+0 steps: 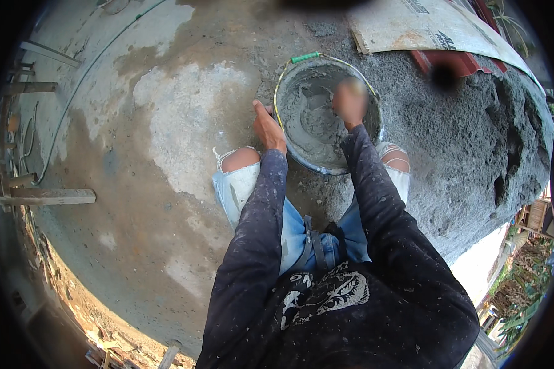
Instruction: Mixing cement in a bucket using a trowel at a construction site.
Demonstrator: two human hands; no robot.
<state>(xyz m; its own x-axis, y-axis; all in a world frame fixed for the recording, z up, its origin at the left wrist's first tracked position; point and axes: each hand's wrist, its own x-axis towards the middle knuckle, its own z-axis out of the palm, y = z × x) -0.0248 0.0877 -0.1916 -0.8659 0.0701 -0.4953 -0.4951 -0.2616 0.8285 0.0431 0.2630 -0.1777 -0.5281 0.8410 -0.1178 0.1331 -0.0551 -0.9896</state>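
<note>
Bucket of wet grey mortar sits on concrete floor between the knees, at 12 o'clock from the torso. Left hand presses flat, fingers extended, against the rim at 9 o'clock. Right hand is inside the bucket, blurred; its grip cannot be told. Mortar heap lies at 3 o'clock.

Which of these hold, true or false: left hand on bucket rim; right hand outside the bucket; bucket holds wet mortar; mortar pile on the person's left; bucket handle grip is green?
1. The left hand is at the rim of the bucket. True.
2. The right hand is outside the bucket. False: it is inside, over the mortar.
3. The bucket holds wet grey mortar. True.
4. The mortar pile lies on the person's left. False: it is on the right.
5. The handle grip is green. True.
</note>
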